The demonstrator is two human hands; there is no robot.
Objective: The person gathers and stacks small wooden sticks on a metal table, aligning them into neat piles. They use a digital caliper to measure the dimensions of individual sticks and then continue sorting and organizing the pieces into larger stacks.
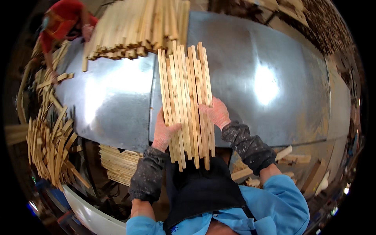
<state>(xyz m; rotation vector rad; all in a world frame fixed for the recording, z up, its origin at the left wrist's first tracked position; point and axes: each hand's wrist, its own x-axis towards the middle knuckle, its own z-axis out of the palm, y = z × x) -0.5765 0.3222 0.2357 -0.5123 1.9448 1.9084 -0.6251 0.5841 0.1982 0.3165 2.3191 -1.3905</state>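
Observation:
A bundle of long pale wooden strips [184, 90] lies side by side in front of me, with uneven ends at both the far and near side. My left hand [164, 131], in a pinkish glove, grips the bundle's left edge with the thumb laid over the top. On the opposite edge my right hand [217, 112], gloved alike, is closed round the outer strips, thumb on top. The strips' near ends reach past the metal table [243, 47] edge over my dark apron [199, 192].
A large stack of wooden strips [129, 27] covers the table's far left. Beside it, a co-worker in red [64, 19] reaches toward loose pieces. A heap of offcuts [51, 145] stands at the left, and stacked strips [117, 164] sit below the table edge. Scraps [295, 158] lie lower right.

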